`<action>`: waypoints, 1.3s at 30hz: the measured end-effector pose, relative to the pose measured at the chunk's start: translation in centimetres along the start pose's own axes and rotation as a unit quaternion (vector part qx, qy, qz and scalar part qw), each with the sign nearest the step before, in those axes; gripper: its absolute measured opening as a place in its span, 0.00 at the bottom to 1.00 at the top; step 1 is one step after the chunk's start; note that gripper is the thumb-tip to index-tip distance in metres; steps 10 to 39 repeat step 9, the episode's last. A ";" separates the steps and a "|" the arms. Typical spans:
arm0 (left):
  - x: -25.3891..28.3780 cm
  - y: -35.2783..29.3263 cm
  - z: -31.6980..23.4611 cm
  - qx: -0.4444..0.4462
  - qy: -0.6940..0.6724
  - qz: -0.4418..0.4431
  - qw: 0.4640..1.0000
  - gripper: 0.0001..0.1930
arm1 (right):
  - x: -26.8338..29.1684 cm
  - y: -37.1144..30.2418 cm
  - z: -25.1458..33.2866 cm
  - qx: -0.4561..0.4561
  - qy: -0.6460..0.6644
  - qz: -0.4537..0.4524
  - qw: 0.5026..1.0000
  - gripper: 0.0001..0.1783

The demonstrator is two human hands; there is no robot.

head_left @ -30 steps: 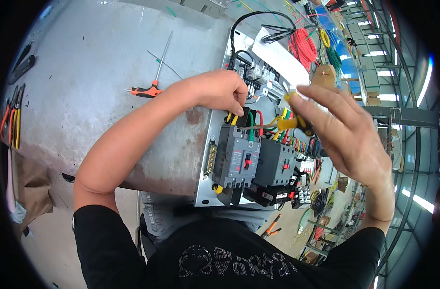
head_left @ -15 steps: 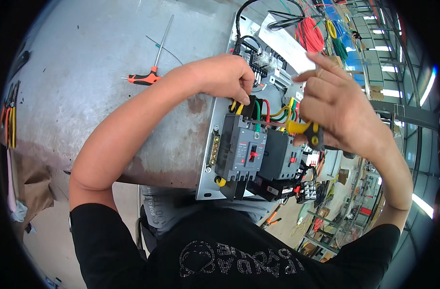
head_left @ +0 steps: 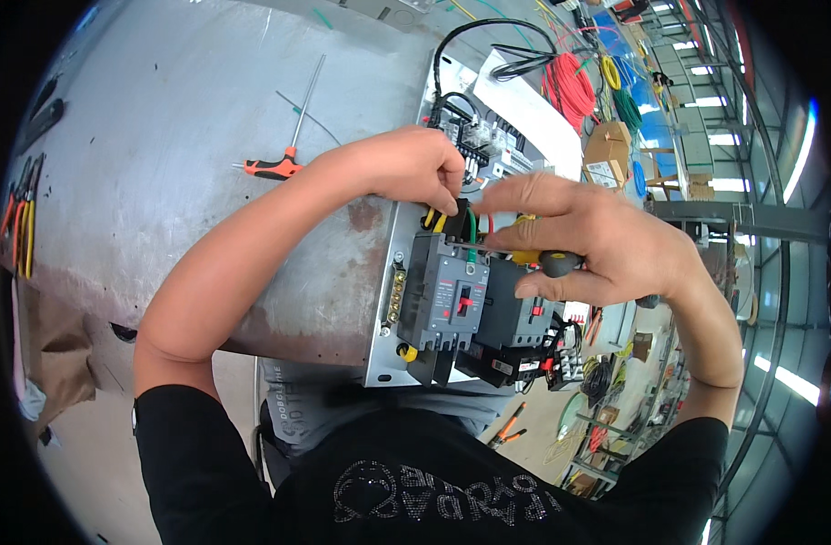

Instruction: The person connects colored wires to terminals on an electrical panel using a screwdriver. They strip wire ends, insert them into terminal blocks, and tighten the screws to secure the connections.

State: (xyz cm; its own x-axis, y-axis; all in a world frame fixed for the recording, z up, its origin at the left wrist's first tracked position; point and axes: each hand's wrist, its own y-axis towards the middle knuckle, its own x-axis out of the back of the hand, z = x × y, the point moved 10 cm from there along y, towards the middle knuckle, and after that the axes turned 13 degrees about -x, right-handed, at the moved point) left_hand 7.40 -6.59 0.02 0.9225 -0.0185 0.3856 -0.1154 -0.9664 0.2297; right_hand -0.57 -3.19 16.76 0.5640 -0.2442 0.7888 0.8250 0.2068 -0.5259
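Note:
A grey circuit breaker (head_left: 452, 295) with a red toggle sits on a metal mounting plate (head_left: 379, 350). At its far end my left hand (head_left: 424, 173) is closed in a pinch beside a black flat piece (head_left: 452, 220) and short yellow wires (head_left: 439, 222); what the fingertips hold is hidden. My right hand (head_left: 597, 238) is around a screwdriver (head_left: 532, 258) with a yellow and black handle, some fingers stretched and blurred. The screwdriver's thin shaft lies level toward the breaker's wired end. Near it a green wire (head_left: 472, 252) runs into the breaker.
A second breaker (head_left: 517, 309) stands to the right. An orange-handled screwdriver (head_left: 274, 168) lies on the metal table (head_left: 206, 91). Pliers (head_left: 20, 222) rest at the left edge. White paper (head_left: 538, 113), a red wire coil (head_left: 570, 89) and a cardboard box (head_left: 608, 150) are at far right.
My right hand has moved left and its fingers have spread along the screwdriver handle. The mounting plate and breakers appear slightly lower in view. My left hand keeps its pinch.

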 end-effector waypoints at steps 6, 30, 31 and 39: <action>0.1 -0.6 0.1 0.015 0.005 0.008 1.000 0.13 | -1.8 2.0 -0.1 0.021 0.171 0.158 0.972 0.15; 0.0 -0.7 0.2 0.003 -0.009 -0.007 1.000 0.13 | -2.1 2.3 -0.1 0.105 0.198 0.131 0.966 0.16; 0.0 -0.7 0.2 0.003 -0.009 -0.007 1.000 0.13 | -2.1 2.3 -0.1 0.105 0.198 0.131 0.966 0.16; 0.0 -0.7 0.2 0.003 -0.009 -0.007 1.000 0.13 | -2.1 2.3 -0.1 0.105 0.198 0.131 0.966 0.16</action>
